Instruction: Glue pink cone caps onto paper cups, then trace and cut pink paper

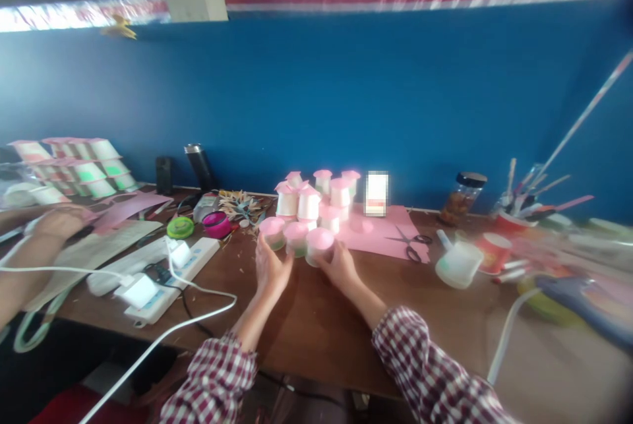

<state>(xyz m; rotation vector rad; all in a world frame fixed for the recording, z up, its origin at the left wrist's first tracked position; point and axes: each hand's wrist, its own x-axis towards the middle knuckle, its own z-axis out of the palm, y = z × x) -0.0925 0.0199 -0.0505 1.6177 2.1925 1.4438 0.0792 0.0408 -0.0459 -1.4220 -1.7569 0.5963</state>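
Cups (297,239) with pink tops stand in a row of three on a brown table (306,332).
Left to right: a white power strip (198,266) lies near the left hand (273,269), which is closed on the left end cup (271,233); behind the row stand other pink-topped cups (308,203); the right hand (345,267) has its fingers clasped on the right end cup (320,247); farther right, scissors (408,240) lie on a pink sheet (373,243).

Both hands (273,271) hold three pink-topped cups (297,238) between them.
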